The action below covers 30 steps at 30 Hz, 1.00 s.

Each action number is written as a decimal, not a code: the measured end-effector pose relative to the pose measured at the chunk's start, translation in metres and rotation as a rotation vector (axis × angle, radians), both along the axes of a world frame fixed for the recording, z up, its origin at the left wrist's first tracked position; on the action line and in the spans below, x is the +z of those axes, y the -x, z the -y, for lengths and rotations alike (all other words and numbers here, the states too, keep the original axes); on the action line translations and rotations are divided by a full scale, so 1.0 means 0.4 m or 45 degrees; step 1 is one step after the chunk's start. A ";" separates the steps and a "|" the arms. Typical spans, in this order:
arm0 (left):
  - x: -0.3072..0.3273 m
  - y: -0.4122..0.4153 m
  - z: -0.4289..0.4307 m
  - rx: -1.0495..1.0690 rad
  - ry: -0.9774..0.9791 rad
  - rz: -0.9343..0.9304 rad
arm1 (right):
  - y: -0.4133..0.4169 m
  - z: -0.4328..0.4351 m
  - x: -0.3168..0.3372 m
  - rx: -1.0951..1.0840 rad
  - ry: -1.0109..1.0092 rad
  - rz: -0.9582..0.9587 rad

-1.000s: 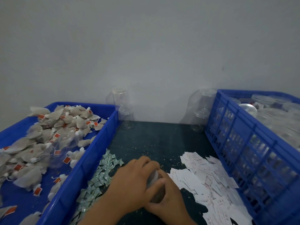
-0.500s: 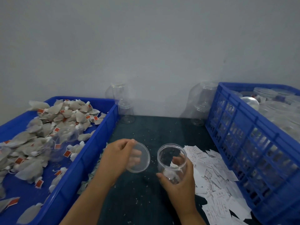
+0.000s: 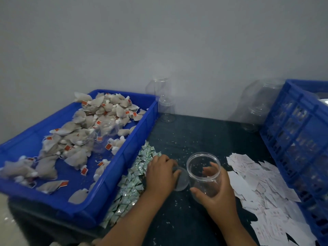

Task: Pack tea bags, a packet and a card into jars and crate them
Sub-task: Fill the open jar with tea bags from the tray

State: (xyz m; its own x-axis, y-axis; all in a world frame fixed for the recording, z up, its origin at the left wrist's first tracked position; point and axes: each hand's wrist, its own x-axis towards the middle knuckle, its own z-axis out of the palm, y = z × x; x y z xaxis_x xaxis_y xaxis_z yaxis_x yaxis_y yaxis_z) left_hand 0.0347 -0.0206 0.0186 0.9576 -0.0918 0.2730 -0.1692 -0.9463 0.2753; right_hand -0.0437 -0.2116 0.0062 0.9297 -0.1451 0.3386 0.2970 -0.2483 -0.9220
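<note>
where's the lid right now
Head view, low centre: the left hand holds the lid between the green packets and the jar in the right hand.

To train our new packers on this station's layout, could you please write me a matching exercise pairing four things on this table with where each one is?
Things:
1 tea bags
2 cards
3 jar
4 lid

Places:
a in the right hand's grip
b piled beside the blue crate
c in the left hand's grip
d in the blue tray

Pairs: 1-d, 2-b, 3-a, 4-c.
</note>
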 end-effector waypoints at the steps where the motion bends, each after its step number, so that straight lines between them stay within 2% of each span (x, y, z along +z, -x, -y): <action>1: 0.008 0.003 -0.001 -0.024 0.015 -0.004 | 0.002 -0.003 0.000 0.018 0.017 0.003; 5: 0.109 0.026 -0.022 -0.110 0.168 0.088 | 0.002 -0.019 0.003 0.062 0.098 0.016; 9: 0.292 0.039 -0.099 -0.193 0.219 0.102 | -0.010 -0.013 -0.020 0.082 0.106 -0.037; 12: 0.430 0.017 -0.215 -0.168 0.124 -0.088 | -0.011 -0.011 -0.019 0.081 0.132 -0.068; 15: 0.492 -0.024 -0.365 -0.007 -0.276 -0.541 | -0.008 -0.020 -0.010 0.075 0.130 -0.075; 17: 0.476 -0.042 -0.438 0.082 -0.523 -0.876 | -0.007 -0.024 -0.007 0.075 0.124 -0.092; 19: 0.423 -0.059 -0.470 0.065 -0.554 -0.996 | -0.009 -0.025 -0.006 0.085 0.105 -0.100; 22: 0.325 -0.077 -0.481 -0.091 -0.444 -0.891 | -0.011 -0.026 -0.009 0.105 0.108 -0.118; 25: 0.246 -0.090 -0.480 -0.171 -0.576 -0.899 | -0.012 -0.025 -0.009 0.114 0.089 -0.125; 30: 0.233 -0.105 -0.463 -0.150 -0.370 -0.749 | -0.009 -0.032 0.007 0.109 0.079 -0.129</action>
